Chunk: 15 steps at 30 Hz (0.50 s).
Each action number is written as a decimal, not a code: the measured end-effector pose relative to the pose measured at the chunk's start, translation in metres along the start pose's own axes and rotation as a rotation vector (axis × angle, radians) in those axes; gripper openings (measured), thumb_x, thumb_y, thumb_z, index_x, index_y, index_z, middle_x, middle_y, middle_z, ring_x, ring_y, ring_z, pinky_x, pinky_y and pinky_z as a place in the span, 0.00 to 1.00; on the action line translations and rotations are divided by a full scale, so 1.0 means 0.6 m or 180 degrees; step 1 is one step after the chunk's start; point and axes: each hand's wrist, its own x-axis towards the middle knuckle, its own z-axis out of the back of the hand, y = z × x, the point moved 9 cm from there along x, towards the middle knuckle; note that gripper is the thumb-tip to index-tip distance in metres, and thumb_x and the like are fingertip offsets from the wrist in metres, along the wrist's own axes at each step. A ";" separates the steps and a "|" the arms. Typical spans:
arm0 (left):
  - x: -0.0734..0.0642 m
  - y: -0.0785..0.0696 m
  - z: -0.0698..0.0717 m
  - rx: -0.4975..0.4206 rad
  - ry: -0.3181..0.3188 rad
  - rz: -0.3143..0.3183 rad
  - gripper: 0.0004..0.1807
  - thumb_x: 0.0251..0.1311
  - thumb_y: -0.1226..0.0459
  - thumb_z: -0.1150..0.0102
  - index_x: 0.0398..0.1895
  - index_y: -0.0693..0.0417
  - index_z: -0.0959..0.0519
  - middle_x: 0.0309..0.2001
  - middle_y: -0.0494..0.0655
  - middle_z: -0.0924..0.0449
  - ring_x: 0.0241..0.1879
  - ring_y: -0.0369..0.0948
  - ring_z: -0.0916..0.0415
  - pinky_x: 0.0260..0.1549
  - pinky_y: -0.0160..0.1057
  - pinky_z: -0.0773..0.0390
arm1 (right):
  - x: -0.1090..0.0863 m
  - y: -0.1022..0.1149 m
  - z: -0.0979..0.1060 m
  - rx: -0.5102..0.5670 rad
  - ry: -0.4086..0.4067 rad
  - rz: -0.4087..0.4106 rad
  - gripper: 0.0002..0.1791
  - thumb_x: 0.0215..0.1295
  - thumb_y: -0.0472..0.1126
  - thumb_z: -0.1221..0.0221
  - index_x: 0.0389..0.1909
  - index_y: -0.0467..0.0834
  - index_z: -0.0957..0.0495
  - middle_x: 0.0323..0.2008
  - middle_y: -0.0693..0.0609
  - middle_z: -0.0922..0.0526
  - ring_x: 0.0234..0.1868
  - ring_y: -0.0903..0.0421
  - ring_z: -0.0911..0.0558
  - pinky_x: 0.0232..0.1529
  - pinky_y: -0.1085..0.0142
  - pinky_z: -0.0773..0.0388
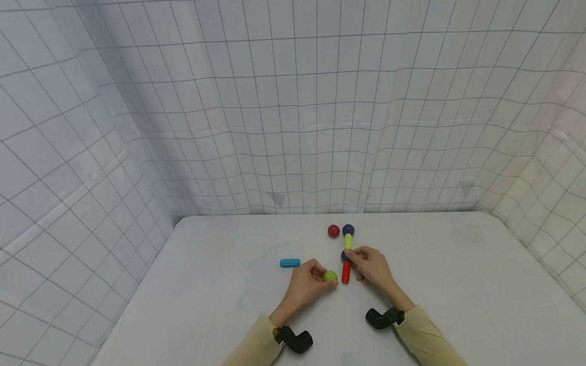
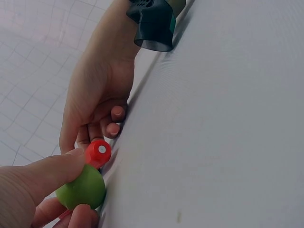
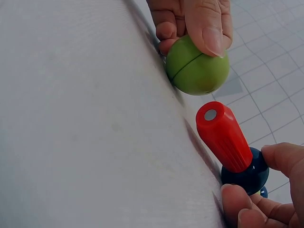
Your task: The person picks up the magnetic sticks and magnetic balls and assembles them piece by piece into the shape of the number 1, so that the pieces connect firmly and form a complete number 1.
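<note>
Between thumb and fingers my left hand pinches a green ball, low over the white table. My right hand grips a dark blue ball by its sides. A red rod joins that ball and points toward me, a pale metal disc in its end. On the ball's far side a yellow-green rod runs on to another dark blue ball, making one line. The green ball stands apart from the red rod's free end, just to its left in the head view.
A red ball lies left of the far blue ball. Further left, beyond my left hand, is a blue rod. The white table is bordered by grid-patterned cloth walls. Each wrist wears a black camera mount.
</note>
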 end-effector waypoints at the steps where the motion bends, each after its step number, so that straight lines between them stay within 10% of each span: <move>1: 0.000 0.001 -0.001 -0.0013 0.0014 0.0024 0.17 0.43 0.60 0.24 0.30 0.57 0.23 0.26 0.41 0.23 0.25 0.33 0.27 0.26 0.31 0.26 | 0.000 0.000 0.000 0.0007 0.0004 -0.0001 0.20 0.63 0.51 0.40 0.42 0.37 0.21 0.21 0.51 0.23 0.11 0.56 0.26 0.14 0.66 0.31; 15: 0.000 0.006 -0.009 -0.0031 0.0089 0.0092 0.15 0.43 0.59 0.24 0.29 0.55 0.21 0.25 0.38 0.23 0.25 0.33 0.27 0.25 0.32 0.25 | 0.000 0.000 -0.001 0.0029 0.0004 -0.0004 0.20 0.63 0.51 0.39 0.43 0.37 0.21 0.21 0.51 0.23 0.11 0.56 0.26 0.14 0.66 0.31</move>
